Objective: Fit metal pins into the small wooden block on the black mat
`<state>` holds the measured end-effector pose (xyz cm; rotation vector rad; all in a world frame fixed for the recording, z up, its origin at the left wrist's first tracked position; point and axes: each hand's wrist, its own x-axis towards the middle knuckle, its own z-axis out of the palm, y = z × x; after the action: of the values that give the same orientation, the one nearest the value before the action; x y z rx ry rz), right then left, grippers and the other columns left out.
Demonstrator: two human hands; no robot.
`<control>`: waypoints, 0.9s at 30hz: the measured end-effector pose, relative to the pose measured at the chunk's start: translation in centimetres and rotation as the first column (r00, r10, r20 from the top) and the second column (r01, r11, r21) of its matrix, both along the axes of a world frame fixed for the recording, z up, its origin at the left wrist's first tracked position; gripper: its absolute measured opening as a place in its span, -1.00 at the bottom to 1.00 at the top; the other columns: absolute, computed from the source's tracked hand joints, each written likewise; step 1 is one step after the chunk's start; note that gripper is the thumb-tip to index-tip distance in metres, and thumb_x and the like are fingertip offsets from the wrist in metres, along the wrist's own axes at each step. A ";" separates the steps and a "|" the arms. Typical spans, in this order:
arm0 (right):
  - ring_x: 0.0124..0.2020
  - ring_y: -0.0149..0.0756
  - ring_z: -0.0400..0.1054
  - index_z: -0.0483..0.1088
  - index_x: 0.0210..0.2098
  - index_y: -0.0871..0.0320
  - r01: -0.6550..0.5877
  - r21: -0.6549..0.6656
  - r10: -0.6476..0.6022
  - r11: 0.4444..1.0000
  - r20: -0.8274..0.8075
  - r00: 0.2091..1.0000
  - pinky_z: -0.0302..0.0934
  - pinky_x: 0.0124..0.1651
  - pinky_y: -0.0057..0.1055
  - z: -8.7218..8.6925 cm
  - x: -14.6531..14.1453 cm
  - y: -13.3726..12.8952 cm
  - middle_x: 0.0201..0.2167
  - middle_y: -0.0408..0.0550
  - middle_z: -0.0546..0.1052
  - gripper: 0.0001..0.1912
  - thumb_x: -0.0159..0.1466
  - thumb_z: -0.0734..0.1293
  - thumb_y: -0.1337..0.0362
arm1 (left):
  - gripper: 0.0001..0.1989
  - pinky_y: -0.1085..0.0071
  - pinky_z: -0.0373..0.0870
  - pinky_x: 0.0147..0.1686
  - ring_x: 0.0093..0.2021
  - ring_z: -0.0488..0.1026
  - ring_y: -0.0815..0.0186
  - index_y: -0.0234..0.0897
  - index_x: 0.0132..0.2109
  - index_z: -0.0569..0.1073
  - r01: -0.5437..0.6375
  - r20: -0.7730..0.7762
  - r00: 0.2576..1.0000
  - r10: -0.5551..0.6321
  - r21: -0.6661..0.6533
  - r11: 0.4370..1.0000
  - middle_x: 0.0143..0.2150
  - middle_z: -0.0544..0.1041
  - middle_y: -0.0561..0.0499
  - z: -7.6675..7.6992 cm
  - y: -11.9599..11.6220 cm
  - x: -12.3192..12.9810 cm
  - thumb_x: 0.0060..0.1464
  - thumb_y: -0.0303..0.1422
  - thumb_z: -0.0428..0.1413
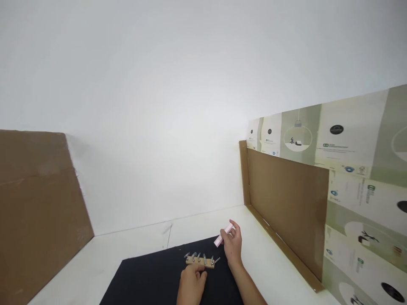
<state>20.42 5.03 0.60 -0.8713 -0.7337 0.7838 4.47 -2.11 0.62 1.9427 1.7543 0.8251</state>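
Observation:
A short wooden strip (200, 262) lies on a black mat (149, 279), with several metal bolts or screws standing out of it along its far edge. My left hand (191, 286) is at the near side of the strip, with its fingers pressed over the wood. My right hand (232, 245) is above the mat's far right corner, gripping a pink stick (224, 235) between fingers and thumb. The stick tilts up to the right, and its middle is partly behind my fingers.
A white tabletop (104, 262) extends beyond the mat to a white wall (152, 127). A brown cardboard panel (38, 203) stands at the left. Another cardboard panel (286, 212) stands at the right, with printed paper sheets (359, 169) beside and above it.

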 end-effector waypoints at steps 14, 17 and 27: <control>-0.56 -0.36 0.33 0.24 0.04 0.14 0.036 0.013 -0.036 0.999 0.040 0.999 0.27 -0.52 -0.46 -0.3 -0.1 0.4 -0.49 -0.26 0.37 -0.40 0.05 0.43 0.15 | -0.77 0.53 0.27 -0.32 -0.29 0.53 0.34 -0.07 -0.22 0.60 0.108 -0.283 0.953 -0.106 -0.009 0.994 -0.34 0.61 0.09 0.0 -1.4 0.9 0.15 -0.41 0.05; -0.55 -0.37 0.33 0.24 0.05 0.14 0.040 0.005 -0.041 0.999 0.060 0.997 0.26 -0.52 -0.47 -0.4 -0.1 0.5 -0.48 -0.25 0.37 -0.40 0.05 0.43 0.15 | -0.77 0.52 0.28 -0.31 -0.31 0.53 0.34 -0.08 -0.18 0.59 0.116 -0.222 0.969 -0.108 0.026 0.993 -0.36 0.59 0.08 -0.7 -1.3 0.7 0.14 -0.42 0.05; -0.48 -0.35 0.34 0.24 0.03 0.14 0.088 -0.053 -0.077 0.995 0.181 0.980 0.26 -0.44 -0.45 0.4 -0.2 -0.1 -0.43 -0.21 0.39 -0.41 0.05 0.43 0.18 | -0.76 0.43 0.30 -0.40 -0.48 0.43 0.36 -0.22 -0.11 0.49 0.402 -0.114 0.897 -0.427 0.609 0.683 -0.45 0.53 0.03 0.6 -2.9 0.0 0.16 -0.51 -0.02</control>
<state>20.23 4.95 1.01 -1.0306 -0.8297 0.6627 4.50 -5.02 1.19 2.5779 0.9780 1.3670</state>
